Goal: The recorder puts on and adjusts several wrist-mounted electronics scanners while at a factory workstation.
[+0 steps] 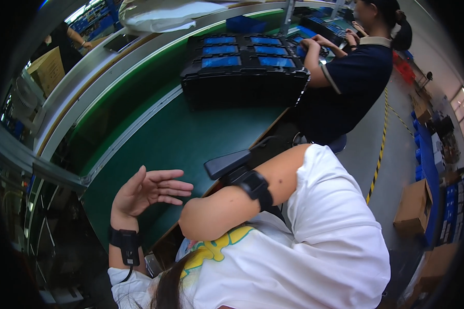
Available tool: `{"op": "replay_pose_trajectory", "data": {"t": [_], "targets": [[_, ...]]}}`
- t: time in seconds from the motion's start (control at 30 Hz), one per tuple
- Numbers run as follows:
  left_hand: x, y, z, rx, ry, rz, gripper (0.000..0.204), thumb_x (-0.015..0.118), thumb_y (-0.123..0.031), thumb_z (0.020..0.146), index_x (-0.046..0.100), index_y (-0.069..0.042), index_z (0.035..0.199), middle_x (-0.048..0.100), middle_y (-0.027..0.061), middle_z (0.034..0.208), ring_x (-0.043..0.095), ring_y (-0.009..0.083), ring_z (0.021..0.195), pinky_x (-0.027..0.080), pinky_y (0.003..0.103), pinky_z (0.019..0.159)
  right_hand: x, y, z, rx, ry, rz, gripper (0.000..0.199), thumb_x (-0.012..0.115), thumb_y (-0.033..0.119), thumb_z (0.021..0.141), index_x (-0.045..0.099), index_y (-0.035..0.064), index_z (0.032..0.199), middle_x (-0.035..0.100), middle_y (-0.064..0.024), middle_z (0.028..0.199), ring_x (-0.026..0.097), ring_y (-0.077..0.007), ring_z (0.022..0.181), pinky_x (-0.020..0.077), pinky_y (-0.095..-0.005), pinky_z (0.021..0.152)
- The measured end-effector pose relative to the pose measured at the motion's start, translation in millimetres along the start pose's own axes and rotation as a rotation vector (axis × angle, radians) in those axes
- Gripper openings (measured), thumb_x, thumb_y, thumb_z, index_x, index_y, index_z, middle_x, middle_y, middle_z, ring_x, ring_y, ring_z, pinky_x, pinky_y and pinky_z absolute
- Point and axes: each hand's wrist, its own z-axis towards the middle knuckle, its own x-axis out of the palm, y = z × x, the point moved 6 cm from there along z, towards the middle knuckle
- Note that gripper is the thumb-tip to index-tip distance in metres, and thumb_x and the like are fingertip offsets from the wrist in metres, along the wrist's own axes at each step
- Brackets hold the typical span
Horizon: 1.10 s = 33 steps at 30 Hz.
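Holds the left hand [148, 191] over the smooth green worktop's [206, 129] near end, fingers slightly parted. Bends the right arm [216, 213] over the worktop's edge, fingers hidden; cannot tell that grip. Has boxy, ridged black plastic trays [237, 85] with glossy blue panels [220, 50] farther along the worktop.

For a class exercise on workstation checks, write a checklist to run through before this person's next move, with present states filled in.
1. Left hand empty: ok, open with nothing visible in it.
2. Right hand free: cannot tell; only the bent right arm shows clearly.
3. Black container on the green table: ok.
4. Left hand touching the container: not ok, a gap separates them.
5. Co-worker's hands clear of the container: cannot tell; they appear close beside it.
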Motion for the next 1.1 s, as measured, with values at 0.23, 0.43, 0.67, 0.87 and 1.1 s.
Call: {"op": "replay_pose_trajectory", "data": {"t": [0.23,0.43,0.67,0.87,1.1], "targets": [[39,-5,39,-0.090,-0.312,0.423,0.046,0.069,-0.026,0.072,0.055,0.004,0.103,0.060,0.0074,0.092,0.057,0.0127,0.081,0.045,0.026,0.078,-2,-28,28,0.259,0.167,-0.115,0.013,0.057,0.021,0.077,0.063,0.0106,0.072,0.061,-0.0058,0.073,0.062,-0.0195,0.072,0.0492,-0.0332,0.061],[57,-27,47,0.151,-0.499,0.583,0.035,0.074,-0.009,0.065,0.057,0.001,0.094,0.060,0.0044,0.086,0.057,0.0101,0.080,0.046,0.023,0.075,-30,-57,15,0.476,0.157,-0.207,0.013,0.055,0.021,0.078,0.062,0.0097,0.076,0.060,-0.0072,0.078,0.061,-0.0210,0.074,0.0493,-0.0352,0.060],[80,-44,32,0.407,-0.455,0.725,0.040,0.073,-0.001,0.060,0.059,-0.001,0.098,0.061,0.0062,0.088,0.059,0.0132,0.081,0.047,0.024,0.075,-60,-77,4,0.690,0.154,-0.299,0.014,0.054,0.020,0.079,0.062,0.0085,0.082,0.059,-0.0088,0.084,0.061,-0.0227,0.076,0.0495,-0.0375,0.059],[93,-42,30,0.520,-0.362,1.080,0.041,0.074,-0.006,0.059,0.060,-0.001,0.097,0.064,0.0083,0.086,0.062,0.0145,0.077,0.047,0.023,0.071,-54,-68,-9,0.894,0.143,-0.354,0.017,0.053,0.020,0.079,0.061,0.0075,0.087,0.058,-0.0102,0.089,0.060,-0.0241,0.078,0.0496,-0.0395,0.058],[88,-41,45,0.326,-0.318,0.978,0.038,0.071,-0.004,0.063,0.057,-0.001,0.098,0.059,0.0049,0.082,0.058,0.0095,0.075,0.048,0.022,0.064,-60,-92,-25,1.141,0.175,-0.347,0.020,0.052,0.019,0.080,0.061,0.0063,0.092,0.057,-0.0118,0.095,0.060,-0.0258,0.081,0.0498,-0.0418,0.057]]}}
